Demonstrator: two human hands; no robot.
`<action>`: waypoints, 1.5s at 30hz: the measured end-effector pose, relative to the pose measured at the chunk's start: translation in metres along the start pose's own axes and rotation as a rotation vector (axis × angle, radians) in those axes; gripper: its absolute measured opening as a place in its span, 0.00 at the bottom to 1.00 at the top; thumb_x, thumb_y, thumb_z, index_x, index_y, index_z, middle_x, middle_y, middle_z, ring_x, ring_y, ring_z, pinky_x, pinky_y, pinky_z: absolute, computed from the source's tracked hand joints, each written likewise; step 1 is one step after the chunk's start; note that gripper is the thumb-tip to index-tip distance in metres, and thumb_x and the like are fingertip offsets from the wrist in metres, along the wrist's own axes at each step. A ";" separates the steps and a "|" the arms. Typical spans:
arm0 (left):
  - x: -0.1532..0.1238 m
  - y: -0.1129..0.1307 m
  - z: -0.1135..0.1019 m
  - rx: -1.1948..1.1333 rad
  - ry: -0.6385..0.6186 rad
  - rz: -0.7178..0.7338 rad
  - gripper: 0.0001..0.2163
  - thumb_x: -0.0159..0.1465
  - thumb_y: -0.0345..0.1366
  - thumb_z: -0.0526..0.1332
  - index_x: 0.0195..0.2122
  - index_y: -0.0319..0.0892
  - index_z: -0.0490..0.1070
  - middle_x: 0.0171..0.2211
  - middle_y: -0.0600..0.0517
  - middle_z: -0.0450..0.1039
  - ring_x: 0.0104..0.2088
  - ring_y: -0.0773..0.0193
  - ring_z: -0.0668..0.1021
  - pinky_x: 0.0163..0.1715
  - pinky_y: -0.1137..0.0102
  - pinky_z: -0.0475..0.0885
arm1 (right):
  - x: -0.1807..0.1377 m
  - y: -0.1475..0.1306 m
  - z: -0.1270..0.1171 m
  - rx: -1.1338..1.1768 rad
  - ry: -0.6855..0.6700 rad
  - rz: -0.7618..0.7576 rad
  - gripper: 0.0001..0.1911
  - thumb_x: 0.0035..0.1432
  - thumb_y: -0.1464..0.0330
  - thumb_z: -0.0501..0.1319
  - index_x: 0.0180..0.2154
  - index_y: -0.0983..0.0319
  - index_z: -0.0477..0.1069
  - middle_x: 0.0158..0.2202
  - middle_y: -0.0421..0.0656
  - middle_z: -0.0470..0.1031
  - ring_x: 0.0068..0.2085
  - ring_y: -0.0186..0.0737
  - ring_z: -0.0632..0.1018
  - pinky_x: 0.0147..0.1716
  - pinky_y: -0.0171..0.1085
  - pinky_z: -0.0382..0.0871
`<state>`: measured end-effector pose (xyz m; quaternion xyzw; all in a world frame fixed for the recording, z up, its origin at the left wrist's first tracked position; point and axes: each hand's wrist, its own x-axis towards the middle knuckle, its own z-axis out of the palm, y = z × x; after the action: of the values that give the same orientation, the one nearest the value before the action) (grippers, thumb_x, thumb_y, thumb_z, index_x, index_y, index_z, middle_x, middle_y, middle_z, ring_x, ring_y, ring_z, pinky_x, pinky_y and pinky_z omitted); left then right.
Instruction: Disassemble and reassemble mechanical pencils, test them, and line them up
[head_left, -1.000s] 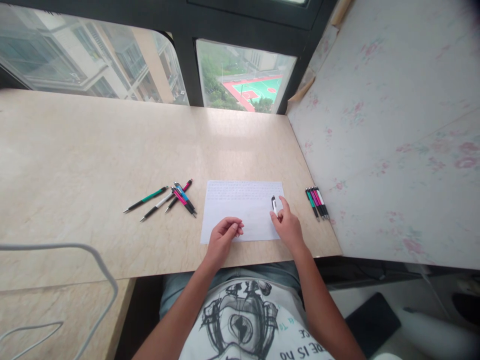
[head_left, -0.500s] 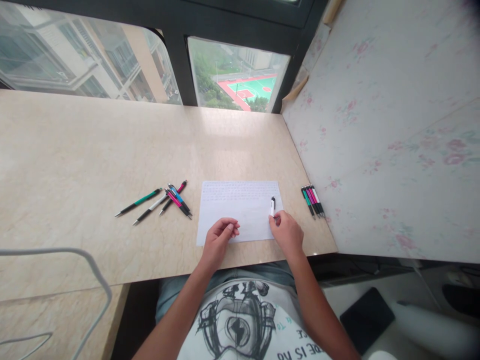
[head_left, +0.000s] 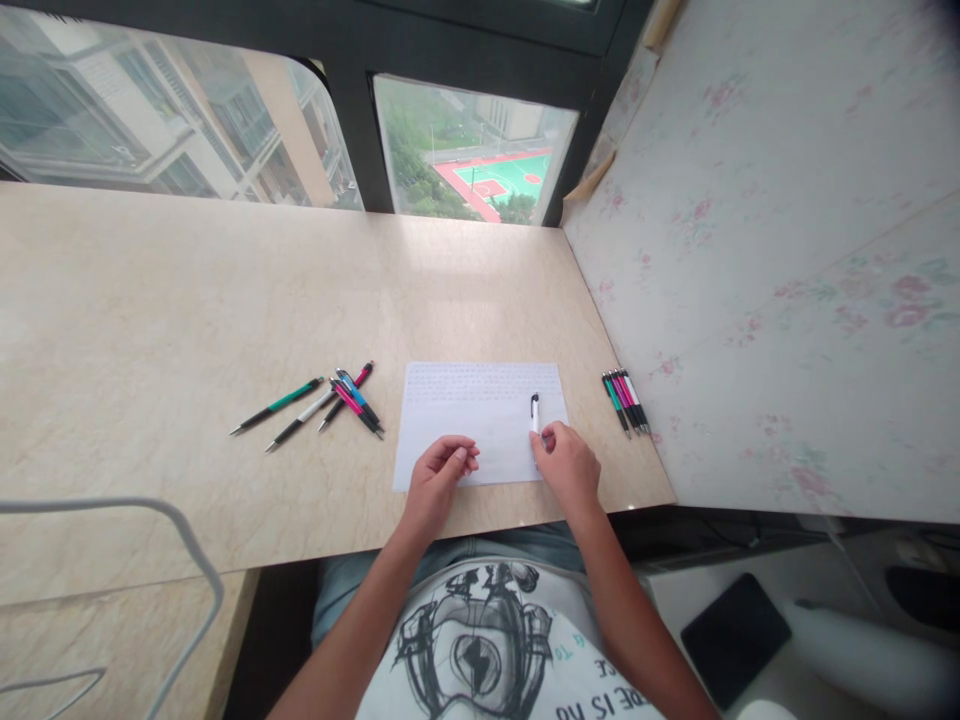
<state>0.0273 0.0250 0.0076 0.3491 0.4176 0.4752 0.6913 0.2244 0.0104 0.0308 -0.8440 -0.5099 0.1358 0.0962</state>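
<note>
A white pen (head_left: 535, 414) with a black clip is pinched between the thumb and fingers of my right hand (head_left: 570, 460). It stands clip end up over the right part of a sheet of paper (head_left: 487, 430); my fingers cover its lower part. Lines of handwriting fill the top of the sheet. My left hand (head_left: 441, 472) rests at the sheet's lower edge, fingers curled in against the thumb, and nothing shows in them.
Left of the paper lie several loose pens (head_left: 352, 403), some crossed, with a green pen (head_left: 277, 405) farthest out. A neat row of pens (head_left: 625, 403) lies by the papered wall (head_left: 787, 300). A grey cable (head_left: 184, 530) loops at the lower left. Windows (head_left: 480, 150) stand behind the table.
My right hand has shifted slightly left with the white pen, which now stands a little further in from the sheet's right edge. My left hand has stayed in place.
</note>
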 end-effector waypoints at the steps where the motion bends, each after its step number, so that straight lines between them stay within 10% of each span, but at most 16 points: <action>1: 0.000 0.000 0.000 -0.002 -0.002 -0.001 0.09 0.59 0.39 0.64 0.37 0.40 0.75 0.33 0.49 0.75 0.30 0.66 0.74 0.31 0.71 0.68 | 0.000 0.000 0.000 -0.008 0.002 -0.005 0.10 0.61 0.60 0.57 0.33 0.59 0.71 0.33 0.40 0.75 0.32 0.36 0.72 0.26 0.34 0.50; 16: 0.001 0.000 -0.003 0.093 0.004 0.021 0.09 0.60 0.39 0.64 0.38 0.40 0.74 0.33 0.49 0.75 0.30 0.65 0.74 0.31 0.71 0.70 | 0.001 -0.007 -0.002 -0.104 0.058 -0.104 0.07 0.58 0.64 0.59 0.30 0.59 0.72 0.32 0.41 0.75 0.34 0.38 0.73 0.26 0.34 0.50; 30: -0.011 -0.016 0.008 1.101 -0.271 0.672 0.14 0.64 0.26 0.53 0.48 0.45 0.70 0.47 0.45 0.75 0.50 0.55 0.74 0.50 0.58 0.70 | 0.039 0.087 -0.016 -0.071 0.411 0.119 0.11 0.61 0.64 0.57 0.37 0.59 0.78 0.36 0.45 0.76 0.41 0.44 0.70 0.31 0.37 0.53; 45: -0.007 -0.024 0.011 1.401 -0.300 0.747 0.17 0.60 0.24 0.55 0.48 0.44 0.72 0.58 0.44 0.69 0.61 0.47 0.66 0.55 0.48 0.66 | 0.059 0.096 -0.005 0.013 0.566 0.084 0.12 0.59 0.67 0.56 0.36 0.63 0.77 0.35 0.49 0.75 0.39 0.46 0.68 0.35 0.39 0.56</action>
<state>0.0449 0.0102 -0.0078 0.8778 0.3770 0.2510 0.1561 0.3315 0.0181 -0.0013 -0.8680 -0.4266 -0.0983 0.2345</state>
